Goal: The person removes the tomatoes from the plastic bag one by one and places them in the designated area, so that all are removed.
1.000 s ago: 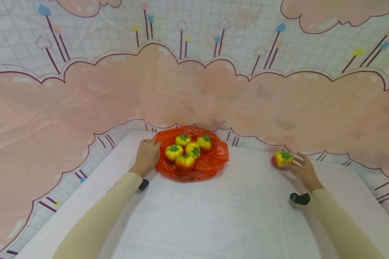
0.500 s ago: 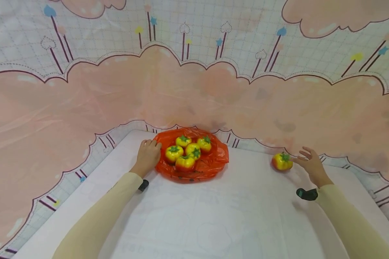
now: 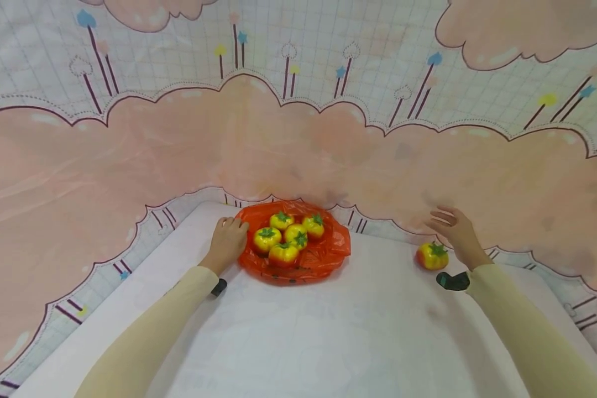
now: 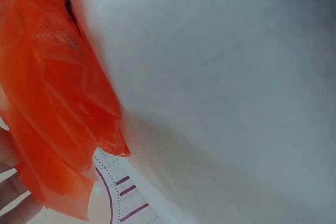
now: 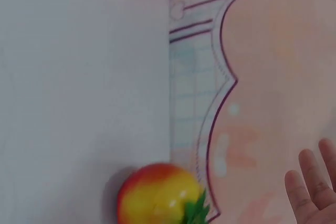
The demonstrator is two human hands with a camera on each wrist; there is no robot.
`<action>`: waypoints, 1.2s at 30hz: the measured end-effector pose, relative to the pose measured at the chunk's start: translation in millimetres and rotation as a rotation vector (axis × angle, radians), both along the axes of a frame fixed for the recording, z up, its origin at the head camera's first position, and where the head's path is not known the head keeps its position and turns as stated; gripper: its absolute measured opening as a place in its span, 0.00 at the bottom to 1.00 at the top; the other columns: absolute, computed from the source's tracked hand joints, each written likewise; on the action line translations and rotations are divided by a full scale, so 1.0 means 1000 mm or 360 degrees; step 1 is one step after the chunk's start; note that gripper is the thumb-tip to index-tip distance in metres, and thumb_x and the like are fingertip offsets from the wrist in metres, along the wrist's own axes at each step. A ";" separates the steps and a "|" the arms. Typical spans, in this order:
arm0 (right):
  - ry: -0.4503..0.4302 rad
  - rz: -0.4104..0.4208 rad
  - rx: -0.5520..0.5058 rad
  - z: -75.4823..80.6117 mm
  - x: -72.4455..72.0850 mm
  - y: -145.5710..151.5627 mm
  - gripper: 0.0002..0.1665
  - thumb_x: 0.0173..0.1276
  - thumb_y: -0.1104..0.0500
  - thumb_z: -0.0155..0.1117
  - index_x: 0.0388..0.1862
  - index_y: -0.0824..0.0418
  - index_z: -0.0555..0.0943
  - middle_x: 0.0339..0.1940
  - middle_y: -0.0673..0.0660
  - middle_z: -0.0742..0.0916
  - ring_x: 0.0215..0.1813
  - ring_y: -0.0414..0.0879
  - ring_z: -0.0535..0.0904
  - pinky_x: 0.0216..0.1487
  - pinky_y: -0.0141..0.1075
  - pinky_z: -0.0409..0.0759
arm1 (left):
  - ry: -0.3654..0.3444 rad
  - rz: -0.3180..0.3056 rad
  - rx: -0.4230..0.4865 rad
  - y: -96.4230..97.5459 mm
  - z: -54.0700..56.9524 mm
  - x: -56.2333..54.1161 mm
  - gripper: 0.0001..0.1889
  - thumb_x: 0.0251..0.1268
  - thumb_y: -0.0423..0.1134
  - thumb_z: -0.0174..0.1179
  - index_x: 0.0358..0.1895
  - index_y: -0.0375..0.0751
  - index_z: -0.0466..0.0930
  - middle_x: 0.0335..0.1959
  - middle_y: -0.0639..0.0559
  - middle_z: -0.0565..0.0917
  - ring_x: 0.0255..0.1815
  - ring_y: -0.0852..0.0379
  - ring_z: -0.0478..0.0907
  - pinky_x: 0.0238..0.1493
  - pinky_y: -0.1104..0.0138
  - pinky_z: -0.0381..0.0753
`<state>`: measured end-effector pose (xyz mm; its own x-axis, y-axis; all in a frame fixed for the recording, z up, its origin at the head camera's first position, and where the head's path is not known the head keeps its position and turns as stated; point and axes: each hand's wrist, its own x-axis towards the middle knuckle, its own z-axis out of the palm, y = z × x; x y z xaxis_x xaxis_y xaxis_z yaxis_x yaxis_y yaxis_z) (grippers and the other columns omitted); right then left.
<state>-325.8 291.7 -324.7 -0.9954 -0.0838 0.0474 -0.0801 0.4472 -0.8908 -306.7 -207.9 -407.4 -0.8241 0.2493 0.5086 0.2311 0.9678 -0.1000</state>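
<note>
In the head view, a red plastic bag (image 3: 335, 251) lies on the white table with several yellow-and-red tomatoes (image 3: 283, 255) in it. My left hand (image 3: 227, 242) grips the bag's left edge; the left wrist view has its fingers (image 4: 16, 192) against the crinkled red plastic (image 4: 58, 103). One more tomato (image 3: 432, 256), with a green leafy top, sits alone on the right side near the table's back edge. My right hand (image 3: 457, 232) hovers just above and to the right of that tomato, holding nothing, its fingers (image 5: 315, 179) extended and apart from the fruit (image 5: 157, 198).
Behind the table hangs a patterned cloth (image 3: 298, 149) with pink clouds, close to the bag and the lone tomato. A stretch of white tabletop (image 3: 358, 326) lies between the two forearms. Each wrist carries a small dark camera (image 3: 453, 281).
My right hand has let go of the lone tomato, drawn back to the right, then risen up and leftward above it. The left hand stays at the bag's edge.
</note>
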 end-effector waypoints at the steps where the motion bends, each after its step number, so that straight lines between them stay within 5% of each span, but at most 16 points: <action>1: 0.0012 0.0024 0.0014 0.002 -0.001 -0.005 0.47 0.68 0.47 0.55 0.76 0.59 0.44 0.75 0.67 0.57 0.73 0.64 0.56 0.71 0.55 0.56 | -0.0005 0.0002 0.0001 0.000 -0.001 0.001 0.08 0.58 0.33 0.61 0.41 0.35 0.79 0.39 0.39 0.82 0.45 0.41 0.76 0.57 0.49 0.72; 15: 0.0081 0.0227 -0.0023 0.014 -0.025 -0.069 0.40 0.66 0.46 0.58 0.71 0.61 0.58 0.69 0.64 0.70 0.68 0.58 0.68 0.69 0.49 0.64 | -0.0048 0.0004 0.0031 0.000 -0.010 0.000 0.10 0.59 0.33 0.60 0.43 0.35 0.79 0.41 0.39 0.81 0.47 0.40 0.75 0.59 0.48 0.70; 36: 0.0115 0.0433 -0.0146 0.007 -0.046 -0.146 0.32 0.66 0.53 0.61 0.66 0.62 0.65 0.65 0.65 0.74 0.64 0.60 0.72 0.65 0.51 0.69 | -0.0016 0.0009 -0.0015 -0.002 -0.005 -0.004 0.09 0.58 0.33 0.60 0.42 0.35 0.79 0.40 0.39 0.81 0.46 0.41 0.75 0.58 0.48 0.71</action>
<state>-371.7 145.3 -317.5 -0.9308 -0.3389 0.1368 -0.2503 0.3184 -0.9143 -310.4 -209.7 -412.0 -0.8305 0.2493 0.4982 0.2267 0.9681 -0.1066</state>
